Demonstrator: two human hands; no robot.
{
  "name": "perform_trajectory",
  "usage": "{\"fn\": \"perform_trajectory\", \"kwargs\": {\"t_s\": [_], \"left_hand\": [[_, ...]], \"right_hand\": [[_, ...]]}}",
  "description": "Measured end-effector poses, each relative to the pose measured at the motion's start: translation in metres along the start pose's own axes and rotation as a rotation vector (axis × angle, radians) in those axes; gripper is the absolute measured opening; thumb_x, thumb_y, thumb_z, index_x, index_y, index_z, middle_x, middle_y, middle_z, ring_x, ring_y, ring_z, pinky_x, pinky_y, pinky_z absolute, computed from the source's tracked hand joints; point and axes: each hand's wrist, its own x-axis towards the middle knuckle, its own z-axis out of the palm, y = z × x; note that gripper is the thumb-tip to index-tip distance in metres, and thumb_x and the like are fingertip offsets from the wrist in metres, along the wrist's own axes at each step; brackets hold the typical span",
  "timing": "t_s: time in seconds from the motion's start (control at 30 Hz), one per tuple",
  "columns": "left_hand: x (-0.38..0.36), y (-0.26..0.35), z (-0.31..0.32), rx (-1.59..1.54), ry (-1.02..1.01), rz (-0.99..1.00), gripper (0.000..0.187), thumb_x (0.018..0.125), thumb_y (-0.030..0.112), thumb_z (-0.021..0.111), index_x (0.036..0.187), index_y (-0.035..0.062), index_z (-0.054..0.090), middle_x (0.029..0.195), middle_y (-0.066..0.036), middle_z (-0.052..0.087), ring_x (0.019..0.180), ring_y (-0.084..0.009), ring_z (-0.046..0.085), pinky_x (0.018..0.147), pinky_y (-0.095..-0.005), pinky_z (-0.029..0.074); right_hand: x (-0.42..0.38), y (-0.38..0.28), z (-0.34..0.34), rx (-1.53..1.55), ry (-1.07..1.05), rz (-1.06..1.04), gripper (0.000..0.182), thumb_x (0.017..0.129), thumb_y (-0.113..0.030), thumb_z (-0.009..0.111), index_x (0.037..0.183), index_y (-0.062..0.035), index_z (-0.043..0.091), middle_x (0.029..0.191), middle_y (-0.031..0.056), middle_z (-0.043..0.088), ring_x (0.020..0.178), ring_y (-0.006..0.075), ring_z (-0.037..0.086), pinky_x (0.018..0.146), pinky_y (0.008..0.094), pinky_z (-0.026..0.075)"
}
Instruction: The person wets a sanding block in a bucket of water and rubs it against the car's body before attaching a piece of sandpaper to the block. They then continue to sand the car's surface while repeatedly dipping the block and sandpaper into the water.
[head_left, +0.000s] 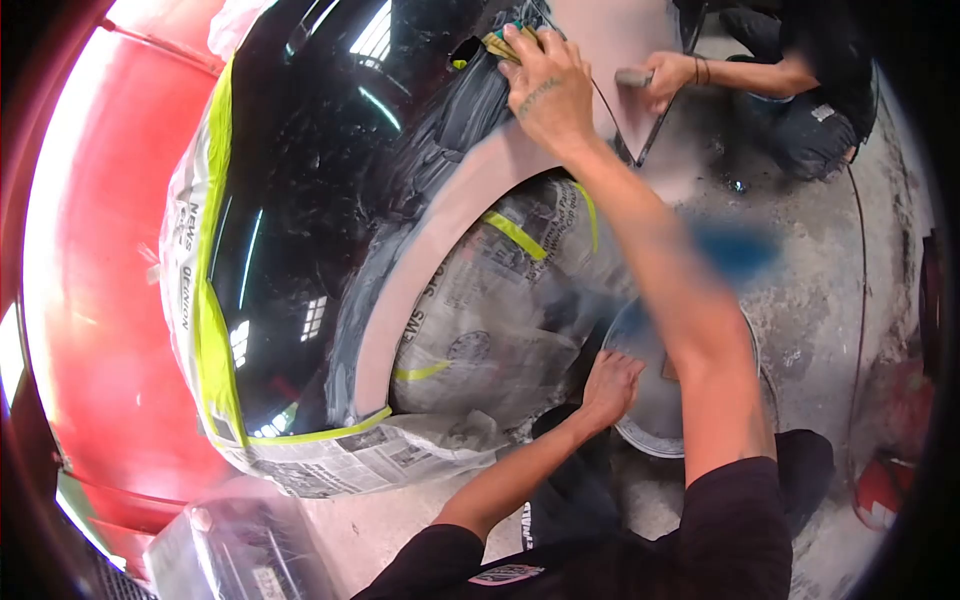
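Observation:
My right hand (545, 90) reaches up and presses a folded yellow and teal pad (505, 40) against the sanded grey-pink wheel arch (440, 230) of a black car panel (320, 170). My left hand (610, 385) rests lower down, fingers loosely apart on the rim of a round metal basin (650, 430), beside the wheel. The wheel (490, 320) is wrapped in newspaper and yellow-green tape. Nothing is held in my left hand.
Another person crouches at the top right, a hand (665, 75) holding a small grey block against the same panel. Newspaper masking (330, 460) edges the black panel. A red body panel (110, 300) fills the left. The concrete floor (830, 270) lies to the right.

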Motion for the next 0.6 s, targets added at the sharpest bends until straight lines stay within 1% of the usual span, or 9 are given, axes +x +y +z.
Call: {"fn": "perform_trajectory", "kwargs": {"t_s": [0.07, 0.13, 0.2, 0.23, 0.3, 0.43, 0.5, 0.53, 0.6], "left_hand": [[0.002, 0.004, 0.002, -0.005, -0.011, -0.002, 0.02, 0.085, 0.002, 0.067, 0.104, 0.0059, 0.073, 0.096, -0.012, 0.074, 0.098, -0.0318, 0.066, 0.097, -0.0452, 0.046], [0.003, 0.001, 0.006, -0.029, 0.08, 0.011, 0.02, 0.084, 0.002, 0.067, 0.103, 0.0063, 0.072, 0.094, -0.012, 0.073, 0.098, -0.0314, 0.065, 0.096, -0.0446, 0.046], [0.001, -0.002, 0.012, -0.061, 0.077, 0.021, 0.021, 0.084, 0.0, 0.066, 0.104, 0.006, 0.072, 0.09, -0.012, 0.07, 0.096, -0.0313, 0.065, 0.096, -0.0453, 0.045], [0.001, -0.006, 0.013, -0.096, 0.081, 0.033, 0.022, 0.084, -0.001, 0.065, 0.104, 0.0056, 0.072, 0.086, -0.012, 0.068, 0.094, -0.0313, 0.065, 0.095, -0.0459, 0.045], [0.0, -0.004, 0.012, -0.061, 0.056, 0.03, 0.024, 0.084, -0.001, 0.065, 0.105, 0.0055, 0.072, 0.087, -0.012, 0.068, 0.095, -0.0315, 0.065, 0.095, -0.0463, 0.045], [0.002, -0.002, 0.007, -0.038, 0.044, 0.042, 0.025, 0.084, -0.001, 0.066, 0.107, 0.0053, 0.073, 0.087, -0.011, 0.069, 0.095, -0.0317, 0.065, 0.094, -0.0467, 0.046], [0.004, 0.005, 0.003, 0.013, 0.076, 0.04, 0.024, 0.084, 0.001, 0.066, 0.106, 0.0057, 0.073, 0.091, -0.011, 0.071, 0.099, -0.031, 0.066, 0.096, -0.0455, 0.045], [0.005, 0.006, 0.002, 0.071, 0.108, 0.034, 0.024, 0.084, 0.002, 0.067, 0.106, 0.0062, 0.073, 0.095, -0.011, 0.073, 0.102, -0.0303, 0.067, 0.099, -0.0443, 0.045], [-0.001, 0.0, 0.011, 0.014, 0.092, 0.038, 0.023, 0.083, 0.0, 0.067, 0.105, 0.0061, 0.072, 0.092, -0.011, 0.071, 0.099, -0.0305, 0.066, 0.097, -0.0449, 0.045]], "right_hand": [[-0.027, -0.031, -0.01, 0.09, -0.115, -0.029, 0.043, 0.091, -0.018, 0.074, 0.134, -0.0125, 0.074, 0.123, 0.0162, 0.068, 0.109, 0.0352, 0.062, 0.094, 0.0501, 0.048], [-0.039, -0.049, -0.027, 0.134, -0.164, -0.047, 0.043, 0.091, -0.018, 0.074, 0.134, -0.0125, 0.073, 0.123, 0.0166, 0.068, 0.109, 0.0349, 0.063, 0.093, 0.0501, 0.048], [-0.051, -0.056, -0.04, 0.158, -0.199, -0.259, 0.043, 0.093, -0.015, 0.072, 0.135, -0.0134, 0.073, 0.12, 0.0197, 0.069, 0.104, 0.0379, 0.066, 0.09, 0.0502, 0.053], [-0.041, -0.046, -0.034, 0.162, -0.194, -0.255, 0.043, 0.093, -0.015, 0.072, 0.135, -0.0134, 0.073, 0.12, 0.0197, 0.069, 0.104, 0.0379, 0.066, 0.09, 0.0502, 0.053], [-0.014, -0.011, -0.014, 0.013, -0.081, -0.086, 0.045, 0.089, -0.013, 0.073, 0.134, -0.0123, 0.074, 0.116, 0.0209, 0.069, 0.104, 0.0372, 0.066, 0.088, 0.0498, 0.053], [-0.014, -0.013, -0.001, -0.015, 0.017, 0.02, 0.045, 0.089, -0.012, 0.073, 0.134, -0.0127, 0.074, 0.115, 0.0206, 0.069, 0.104, 0.0379, 0.066, 0.088, 0.0506, 0.052], [-0.046, -0.051, -0.021, 0.12, -0.202, -0.104, 0.043, 0.093, -0.021, 0.072, 0.134, -0.0128, 0.073, 0.122, 0.0171, 0.067, 0.109, 0.0352, 0.062, 0.091, 0.0496, 0.048], [-0.048, -0.053, -0.027, 0.118, -0.197, -0.106, 0.043, 0.093, -0.021, 0.072, 0.134, -0.0128, 0.073, 0.122, 0.0171, 0.067, 0.109, 0.0352, 0.062, 0.091, 0.0496, 0.048], [-0.057, -0.052, -0.035, 0.18, -0.196, -0.273, 0.042, 0.093, -0.018, 0.071, 0.135, -0.0113, 0.073, 0.12, 0.0175, 0.068, 0.109, 0.036, 0.062, 0.092, 0.0496, 0.048]]}}
